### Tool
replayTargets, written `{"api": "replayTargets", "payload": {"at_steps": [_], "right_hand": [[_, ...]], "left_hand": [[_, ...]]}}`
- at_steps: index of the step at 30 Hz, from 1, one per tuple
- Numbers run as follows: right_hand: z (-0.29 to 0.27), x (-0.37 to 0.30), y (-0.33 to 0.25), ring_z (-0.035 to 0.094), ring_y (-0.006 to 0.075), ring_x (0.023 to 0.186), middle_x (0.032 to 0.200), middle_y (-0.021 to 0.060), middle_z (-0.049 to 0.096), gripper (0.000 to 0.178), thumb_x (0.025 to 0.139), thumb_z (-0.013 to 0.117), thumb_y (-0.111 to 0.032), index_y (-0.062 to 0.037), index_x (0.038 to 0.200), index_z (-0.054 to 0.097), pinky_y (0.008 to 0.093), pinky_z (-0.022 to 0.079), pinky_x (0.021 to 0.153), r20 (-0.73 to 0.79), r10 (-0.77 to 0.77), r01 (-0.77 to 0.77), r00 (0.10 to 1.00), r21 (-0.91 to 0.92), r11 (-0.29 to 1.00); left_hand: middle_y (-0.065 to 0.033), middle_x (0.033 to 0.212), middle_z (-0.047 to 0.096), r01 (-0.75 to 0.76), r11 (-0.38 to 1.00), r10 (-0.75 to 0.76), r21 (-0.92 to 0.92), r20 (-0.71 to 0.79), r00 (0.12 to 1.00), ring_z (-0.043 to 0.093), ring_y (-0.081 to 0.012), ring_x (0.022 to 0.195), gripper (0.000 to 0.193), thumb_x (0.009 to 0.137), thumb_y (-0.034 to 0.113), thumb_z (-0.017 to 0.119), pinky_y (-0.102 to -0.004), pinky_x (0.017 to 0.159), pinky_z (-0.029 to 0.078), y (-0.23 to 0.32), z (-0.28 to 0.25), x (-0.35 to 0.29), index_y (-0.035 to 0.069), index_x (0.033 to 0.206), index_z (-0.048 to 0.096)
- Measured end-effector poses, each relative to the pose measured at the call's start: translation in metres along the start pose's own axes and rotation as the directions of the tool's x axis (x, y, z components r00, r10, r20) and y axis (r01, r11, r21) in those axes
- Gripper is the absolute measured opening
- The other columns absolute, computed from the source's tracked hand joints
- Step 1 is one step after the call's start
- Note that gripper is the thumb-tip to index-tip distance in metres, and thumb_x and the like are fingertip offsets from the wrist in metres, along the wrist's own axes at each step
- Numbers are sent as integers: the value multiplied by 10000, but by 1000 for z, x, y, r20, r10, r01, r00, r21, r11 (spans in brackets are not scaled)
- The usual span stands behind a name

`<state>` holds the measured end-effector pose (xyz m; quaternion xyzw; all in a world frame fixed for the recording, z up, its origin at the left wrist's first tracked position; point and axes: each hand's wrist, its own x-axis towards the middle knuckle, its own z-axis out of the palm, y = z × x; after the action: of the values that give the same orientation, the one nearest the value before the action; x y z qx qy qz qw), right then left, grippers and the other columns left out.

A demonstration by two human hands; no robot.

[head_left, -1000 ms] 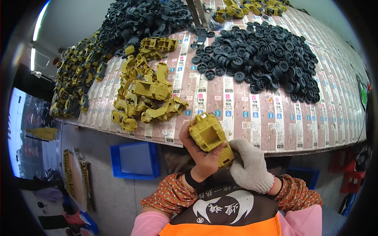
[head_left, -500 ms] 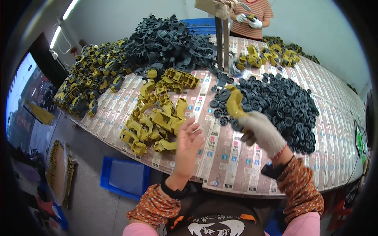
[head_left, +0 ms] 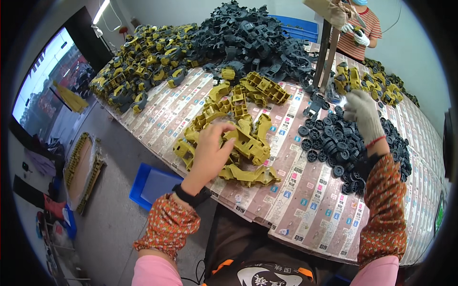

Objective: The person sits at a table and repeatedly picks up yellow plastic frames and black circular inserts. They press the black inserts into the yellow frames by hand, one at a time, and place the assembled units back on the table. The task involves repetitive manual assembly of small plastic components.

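Note:
My bare left hand (head_left: 210,148) is over the near pile of yellow plastic toy-vehicle body parts (head_left: 253,143). Its fingers are curved and apart, with the tips partly hidden among the parts; no grip on one shows. My right hand (head_left: 365,117), in a pale work glove, reaches out above the far side of the black toy-wheel heap (head_left: 336,140). Its fingers look loosely apart and no part shows in them. Just beyond the glove lie more yellow parts (head_left: 353,78), in front of the co-worker.
A tall heap of dark plastic parts (head_left: 243,40) stands at the back, beside a pile of yellow-and-grey assembled pieces (head_left: 148,62). A post (head_left: 324,55) rises from the table. Across it, a co-worker in a striped shirt (head_left: 372,24) handles a piece. A blue bin (head_left: 155,186) sits on the floor.
My right hand has moved away from me over the wheels, and the yellow part it held is out of it. My left hand has moved left onto the yellow parts. The view has shifted.

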<state>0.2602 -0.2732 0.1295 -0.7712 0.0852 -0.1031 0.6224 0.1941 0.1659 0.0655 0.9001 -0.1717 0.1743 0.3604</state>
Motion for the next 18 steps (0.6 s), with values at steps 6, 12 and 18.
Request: {"api": "replayTargets", "payload": {"at_steps": [6,12,18], "right_hand": [[23,-96,12,640,113,823,993,31,664,399,965,655,-155,48,1309,645,285,562,684,210,51,4,976,-255,967],[5,-166,26,692,319,893,945,151,682,224,924,698,-137,-31,1120,718,404,554,808,289,-204,336,935,-544,769],[-18,-163,64,688,385,922,960,156,684,116,958,650,-168,-83,1001,718,486,548,786,264,-320,405,910,-732,547]], "left_hand": [[-139,1253,720,-85,802,-122,591,302,945,622,-356,1228,485,1006,536,656,-628,1079,410,42,56,68,116,1223,764],[-114,1485,665,-89,655,-442,750,476,760,579,-345,1404,697,863,681,723,-727,1161,275,38,93,120,143,1304,776],[-160,1275,760,129,925,-292,356,451,843,715,-387,1153,630,815,583,761,-641,1077,421,52,101,115,66,1174,793]]}}
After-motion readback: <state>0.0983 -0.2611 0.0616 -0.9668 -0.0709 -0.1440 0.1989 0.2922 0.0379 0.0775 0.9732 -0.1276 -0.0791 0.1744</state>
